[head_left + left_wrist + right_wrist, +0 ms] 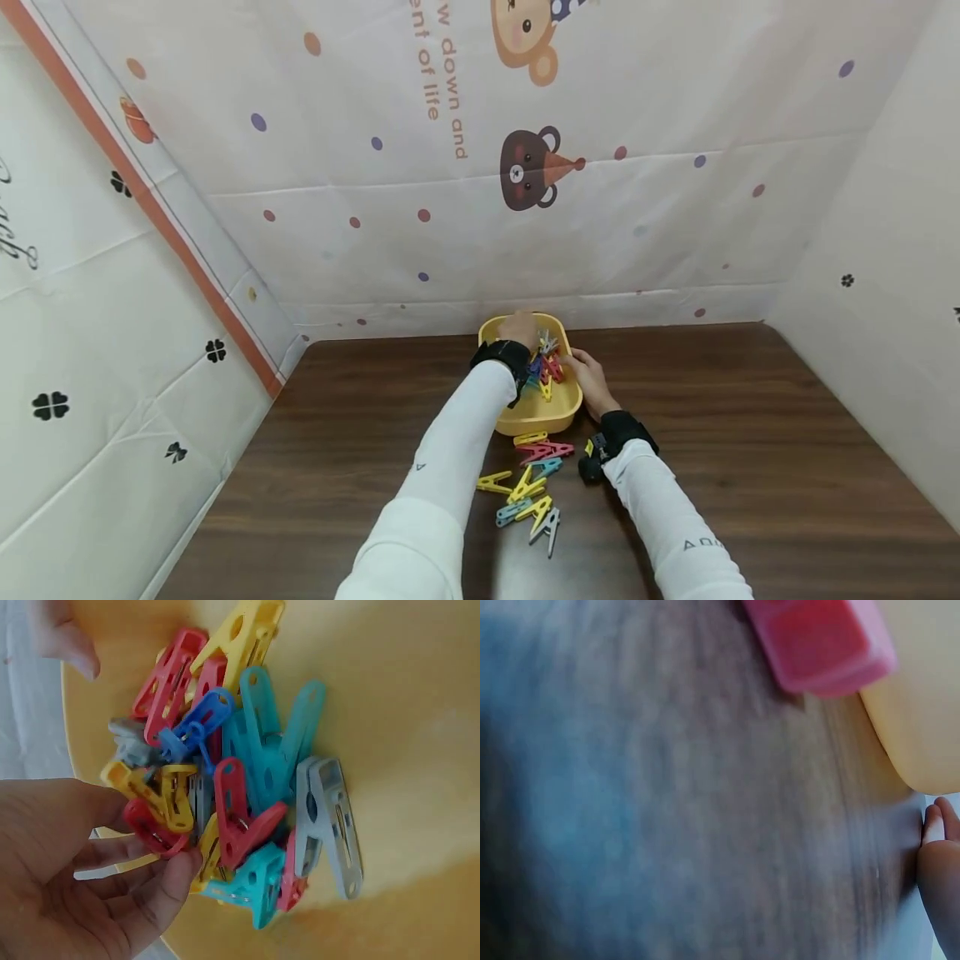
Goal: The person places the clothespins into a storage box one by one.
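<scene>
In the head view, a yellow plastic basin (536,417) stands near the back edge of the table with a pile of clothespins in it. My left hand (519,329) reaches over its left side. The left wrist view shows that hand's thumb and fingers pinching a small red clothespin (156,831) at the edge of the pile. Around it lie a blue clothespin (199,724), a teal clothespin (266,750) and a grey clothespin (330,825). My right hand (590,382) holds the basin's right rim; its fingertips (71,649) show over the edge.
Several loose clothespins lie on the wooden table (360,467) in front of the basin, among them a pink clothespin (546,451), a yellow clothespin (527,486) and a white clothespin (549,527). Behind the table hangs a printed cloth (360,267).
</scene>
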Demonstrator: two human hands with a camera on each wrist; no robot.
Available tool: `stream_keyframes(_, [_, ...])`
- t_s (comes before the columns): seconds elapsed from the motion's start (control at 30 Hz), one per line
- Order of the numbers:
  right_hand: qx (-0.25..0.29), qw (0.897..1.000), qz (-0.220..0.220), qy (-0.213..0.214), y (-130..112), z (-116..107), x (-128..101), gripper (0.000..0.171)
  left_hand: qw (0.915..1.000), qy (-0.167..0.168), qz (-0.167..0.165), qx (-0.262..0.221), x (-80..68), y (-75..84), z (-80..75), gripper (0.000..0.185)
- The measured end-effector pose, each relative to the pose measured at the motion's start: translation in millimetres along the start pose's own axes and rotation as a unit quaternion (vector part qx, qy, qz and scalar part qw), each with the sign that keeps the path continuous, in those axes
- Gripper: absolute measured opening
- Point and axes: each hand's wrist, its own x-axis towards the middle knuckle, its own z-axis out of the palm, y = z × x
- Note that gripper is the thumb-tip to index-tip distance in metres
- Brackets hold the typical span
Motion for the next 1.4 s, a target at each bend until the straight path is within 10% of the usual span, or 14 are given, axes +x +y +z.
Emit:
stream_keyframes(0.1, [0.003, 1.000, 0.001, 0.006, -0.1, 4.0, -0.7, 0.053, 0.9999, -0.011, 0.004, 0.005, -2.3, -5.3, -2.9, 0.032])
stream_keyframes(0.33, [0.001, 1.000, 0.010, 0.001, -2.1, 2.0, 0.1, 0.057, 0.9898, 0.012, 0.126, 0.064, -31.6, -30.5, -56.2, 0.019])
stream_keyframes(0.53, [-0.006, 1.000, 0.019, -0.010, -1.0, -1.3, 0.0, 0.058, 0.9469, 0.089, 0.282, 0.126, -112.1, -43.9, -89.4, 0.010])
stream_keyframes(0.7, [-0.018, 1.000, 0.019, 0.005, -1.3, -2.3, -1.1, 0.059, 0.9010, 0.147, 0.352, 0.207, -184.7, -71.7, -44.1, 0.013])
stream_keyframes(0.87, [-0.029, 1.000, 0.011, 0.000, -2.1, 2.8, -0.4, 0.059, 0.9003, -0.001, 0.395, 0.183, -220.5, -116.1, 15.1, 0.043])
stream_keyframes(1.03, [-0.031, 0.999, 0.008, 0.005, -0.6, 3.0, 0.1, 0.057, 0.8904, -0.028, 0.429, 0.150, -221.7, -131.5, 38.3, 0.041])
stream_keyframes(1.4, [-0.029, 1.000, 0.002, 0.006, -0.3, 4.6, -2.7, 0.056, 0.8963, -0.038, 0.415, 0.151, -212.8, -120.9, 43.6, 0.024])
